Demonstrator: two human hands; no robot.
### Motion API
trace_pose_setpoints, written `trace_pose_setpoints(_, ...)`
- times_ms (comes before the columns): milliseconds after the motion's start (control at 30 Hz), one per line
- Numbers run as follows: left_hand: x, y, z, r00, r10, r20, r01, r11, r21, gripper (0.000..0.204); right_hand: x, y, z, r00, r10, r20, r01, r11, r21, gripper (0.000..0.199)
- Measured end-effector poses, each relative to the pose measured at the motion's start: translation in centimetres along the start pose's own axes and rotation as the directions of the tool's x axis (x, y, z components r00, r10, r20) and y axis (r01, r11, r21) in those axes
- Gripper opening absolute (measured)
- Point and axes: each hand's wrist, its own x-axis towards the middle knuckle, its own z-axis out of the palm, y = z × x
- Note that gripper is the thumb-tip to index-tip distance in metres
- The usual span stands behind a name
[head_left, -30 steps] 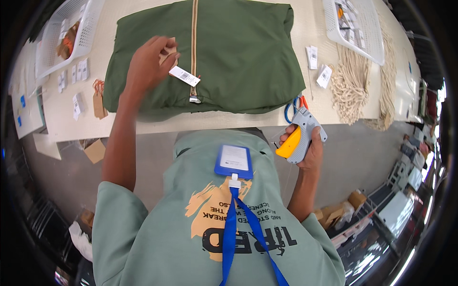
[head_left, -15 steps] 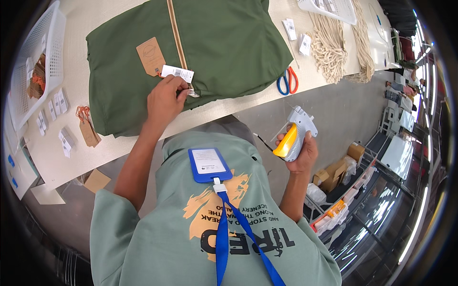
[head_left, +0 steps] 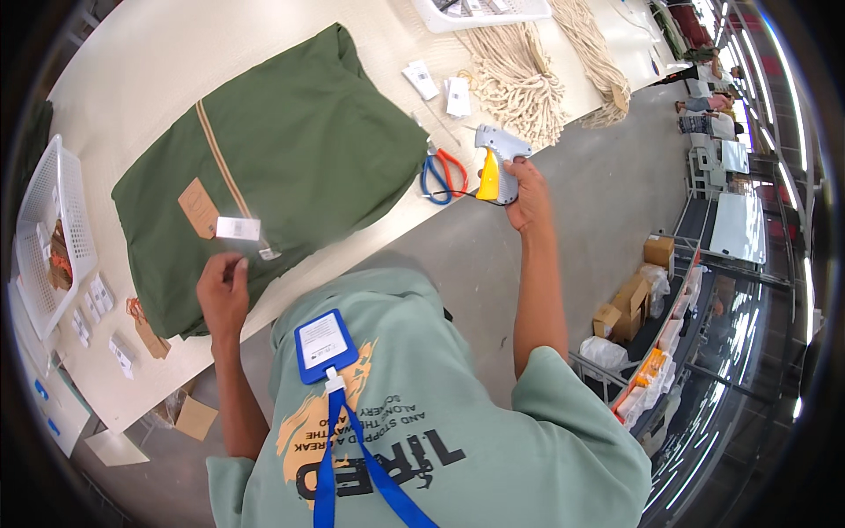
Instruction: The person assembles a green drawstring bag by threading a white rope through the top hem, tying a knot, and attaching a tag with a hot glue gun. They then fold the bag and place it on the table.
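Observation:
A folded dark green garment (head_left: 290, 150) with a tan strip lies on the pale table (head_left: 150, 53). A brown card tag (head_left: 198, 209) and a small white label (head_left: 238, 229) rest on it near its front edge. My left hand (head_left: 223, 295) hovers just below the white label at the garment's edge, fingers loosely curled and holding nothing visible. My right hand (head_left: 526, 189) grips a grey and yellow tagging gun (head_left: 495, 167) at the table's edge, right of the blue and red scissors (head_left: 443, 172).
A white mesh basket (head_left: 48, 229) stands at the table's left end with small tags beside it. Bundles of cream cord (head_left: 519, 70), white labels (head_left: 440, 84) and another white basket (head_left: 480, 11) lie at the far right. Cardboard boxes (head_left: 629, 299) sit on the floor to the right.
My right hand has carried the tagging gun up from my side to the table edge near the scissors. My left hand has drawn back off the white label toward the garment's edge.

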Motion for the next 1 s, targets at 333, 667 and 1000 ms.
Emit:
trace_pose_setpoints(333,-5.7,-1.6,0.8,0.958,-0.243,-0.151,0.244,0.97,-0.009,0.011,10.9,1.8,-7.5,0.985,0.15,-0.087,-0.163,0.973,-0.163,0.022)
trace_pose_setpoints(667,-8.8,-2.0,1.3,0.907,-0.342,-0.244,0.362,0.931,0.042,0.012,16.6,4.4,-9.5,0.975,-0.218,-0.044,0.135,0.738,-0.661,0.023)
trace_pose_setpoints(1000,-10.2,-1.7,1.9,0.554,-0.83,-0.06,0.485,0.38,-0.787,0.037,8.9,3.0,-2.7,0.838,-0.536,-0.1,0.332,0.647,-0.686,0.02)
